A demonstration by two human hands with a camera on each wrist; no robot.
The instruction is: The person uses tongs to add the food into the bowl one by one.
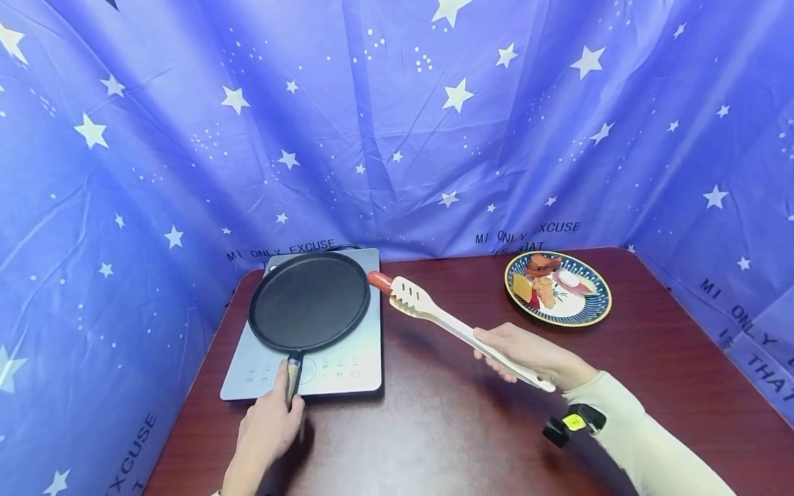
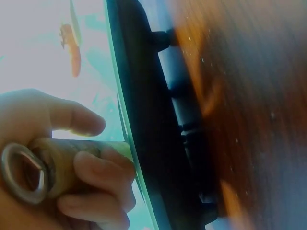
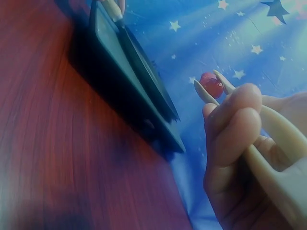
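Note:
My left hand [image 1: 269, 421] grips the wooden handle [image 2: 67, 158] of a flat black pan [image 1: 310, 302], its fingers wrapped round it in the left wrist view. The pan sits on a silver induction cooktop [image 1: 362, 344]. With my right hand [image 1: 536, 351] I hold cream-coloured tongs [image 1: 455, 327], fingers and thumb squeezing both arms. Between the tongs' tips is a red sausage [image 1: 380, 282], also seen end-on in the right wrist view [image 3: 211, 85]. In the head view the sausage overlaps the table just right of the pan's rim.
A patterned plate [image 1: 595, 313] with several pieces of food stands at the back right of the dark red wooden table [image 1: 434, 441]. Blue curtains [image 1: 397, 124] with white stars hang close behind the table and at both sides. A black device [image 1: 567, 425] is strapped to the right wrist.

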